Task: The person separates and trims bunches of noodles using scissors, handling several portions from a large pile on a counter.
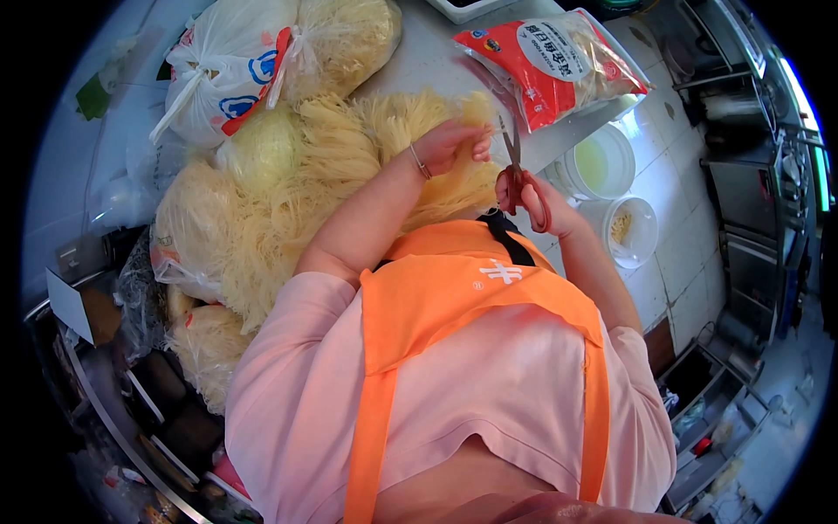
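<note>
My right hand (537,203) is closed around the red handles of a pair of scissors (513,157). Their blades point away from me, spread a little apart. Just left of the blades, my left hand (447,147) has its fingers curled on a bundle of pale yellow dried noodles (477,108), whose end sticks out beyond the fingers. More loose noodles (262,236) lie heaped on the table, beneath and left of my left arm. A clear plastic bag (188,223) of noodles rests at the heap's left side.
Behind the heap sits a knotted white plastic bag (223,74) beside another filled bag (345,44). A red and white printed packet (554,65) lies at the table's far right. On the tiled floor stand a bucket of pale liquid (601,162) and a tub (630,231) with yellowish pieces.
</note>
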